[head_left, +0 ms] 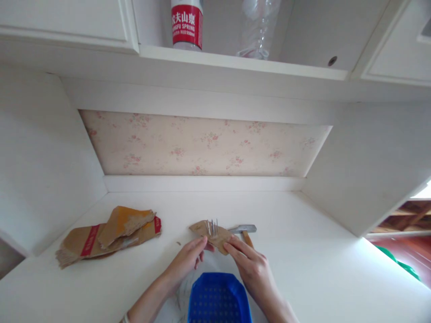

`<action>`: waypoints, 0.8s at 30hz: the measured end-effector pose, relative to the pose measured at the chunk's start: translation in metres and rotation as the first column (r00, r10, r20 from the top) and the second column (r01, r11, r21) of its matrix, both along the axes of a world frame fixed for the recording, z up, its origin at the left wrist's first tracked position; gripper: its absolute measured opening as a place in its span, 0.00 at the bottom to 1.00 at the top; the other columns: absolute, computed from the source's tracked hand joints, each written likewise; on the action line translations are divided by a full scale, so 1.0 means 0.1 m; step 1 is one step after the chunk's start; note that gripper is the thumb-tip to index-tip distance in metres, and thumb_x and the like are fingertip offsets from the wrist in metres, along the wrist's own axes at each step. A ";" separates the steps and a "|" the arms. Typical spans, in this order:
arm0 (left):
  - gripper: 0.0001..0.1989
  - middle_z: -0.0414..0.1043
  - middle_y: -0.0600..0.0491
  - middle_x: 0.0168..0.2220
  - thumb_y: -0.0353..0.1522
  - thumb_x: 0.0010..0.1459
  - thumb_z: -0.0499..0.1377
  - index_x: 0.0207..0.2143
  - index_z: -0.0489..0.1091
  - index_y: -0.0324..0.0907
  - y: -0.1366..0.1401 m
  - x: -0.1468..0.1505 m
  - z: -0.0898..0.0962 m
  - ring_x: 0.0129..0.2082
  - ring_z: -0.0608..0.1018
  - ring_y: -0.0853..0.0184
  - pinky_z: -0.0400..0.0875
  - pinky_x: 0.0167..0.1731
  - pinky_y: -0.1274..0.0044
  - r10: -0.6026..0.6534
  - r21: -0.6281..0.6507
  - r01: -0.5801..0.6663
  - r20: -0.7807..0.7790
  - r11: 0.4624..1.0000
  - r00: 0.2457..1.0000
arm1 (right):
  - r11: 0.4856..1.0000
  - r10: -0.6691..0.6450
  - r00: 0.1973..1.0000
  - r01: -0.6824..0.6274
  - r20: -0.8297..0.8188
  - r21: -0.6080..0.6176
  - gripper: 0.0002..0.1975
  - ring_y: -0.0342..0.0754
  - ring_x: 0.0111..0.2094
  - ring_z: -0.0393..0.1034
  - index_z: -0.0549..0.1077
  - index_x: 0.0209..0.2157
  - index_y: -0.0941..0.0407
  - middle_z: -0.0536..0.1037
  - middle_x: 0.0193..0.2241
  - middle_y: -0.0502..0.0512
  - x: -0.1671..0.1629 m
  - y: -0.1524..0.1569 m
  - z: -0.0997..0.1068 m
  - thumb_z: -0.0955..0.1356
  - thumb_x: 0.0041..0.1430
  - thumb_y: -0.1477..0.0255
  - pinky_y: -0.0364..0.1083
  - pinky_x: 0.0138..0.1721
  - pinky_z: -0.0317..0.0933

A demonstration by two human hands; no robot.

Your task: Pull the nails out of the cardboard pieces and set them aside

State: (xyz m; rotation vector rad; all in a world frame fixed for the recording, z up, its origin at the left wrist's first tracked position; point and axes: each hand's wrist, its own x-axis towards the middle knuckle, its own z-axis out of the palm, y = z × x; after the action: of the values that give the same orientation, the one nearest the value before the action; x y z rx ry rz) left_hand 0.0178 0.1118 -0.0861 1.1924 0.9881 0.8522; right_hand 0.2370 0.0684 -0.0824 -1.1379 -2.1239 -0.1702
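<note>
A small torn piece of brown cardboard is held over the white counter, just beyond the blue basket. Several thin metal nails stand up from its middle, close together. My left hand pinches the near edge, the thumb close to the nails. At the right end, my right hand has its fingers closed on the same cardboard. Right behind that hand lies a hammer with a metal head and a wooden handle, partly hidden by the fingers. The blue plastic basket stands between my forearms, its floor perforated.
Torn brown cardboard pieces with red and orange markings lie on the counter at left. A tiny brown scrap is near my left hand. Overhead, a shelf holds a red-labelled bottle and clear plastic bottles.
</note>
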 end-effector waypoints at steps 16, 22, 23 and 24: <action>0.25 0.77 0.41 0.48 0.46 0.56 0.60 0.49 0.68 0.40 0.17 0.05 -0.36 0.44 0.81 0.56 0.73 0.43 0.70 0.149 -0.078 -0.135 0.223 0.988 0.963 | 0.878 0.038 0.959 -0.166 -0.282 -0.448 0.19 0.50 0.52 0.73 0.73 0.55 0.49 0.78 0.52 0.58 -0.19 0.09 -0.01 0.62 0.66 0.74 0.49 0.53 0.68; 0.25 0.78 0.43 0.48 0.47 0.56 0.60 0.49 0.71 0.38 0.15 0.03 -0.30 0.47 0.78 0.53 0.72 0.43 0.68 0.141 0.015 -0.142 0.084 0.990 0.986 | 0.900 -0.122 0.920 -0.057 -0.374 -0.433 0.16 0.50 0.47 0.74 0.75 0.51 0.54 0.80 0.45 0.59 -0.21 0.14 -0.08 0.61 0.68 0.66 0.49 0.49 0.70; 0.24 0.78 0.44 0.48 0.46 0.56 0.60 0.48 0.73 0.39 0.14 0.03 -0.29 0.49 0.77 0.53 0.70 0.46 0.67 0.146 0.038 -0.148 0.055 0.988 0.988 | 0.897 -0.150 0.911 -0.037 -0.383 -0.440 0.17 0.51 0.48 0.74 0.74 0.52 0.54 0.80 0.46 0.59 -0.20 0.14 -0.10 0.61 0.68 0.66 0.50 0.49 0.70; 0.22 0.78 0.45 0.49 0.45 0.57 0.59 0.47 0.74 0.40 0.14 0.03 -0.27 0.52 0.75 0.52 0.68 0.50 0.67 0.153 0.062 -0.155 0.027 0.986 0.988 | 0.893 -0.173 0.905 -0.022 -0.389 -0.449 0.17 0.51 0.48 0.74 0.74 0.52 0.54 0.80 0.47 0.59 -0.19 0.15 -0.11 0.61 0.68 0.65 0.51 0.49 0.70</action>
State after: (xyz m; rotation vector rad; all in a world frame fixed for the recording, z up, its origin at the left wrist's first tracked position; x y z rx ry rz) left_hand 0.0204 0.1257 -0.1128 1.1688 1.0518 1.0238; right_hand 0.2177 0.0831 -0.0935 -1.3736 -1.7655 0.5156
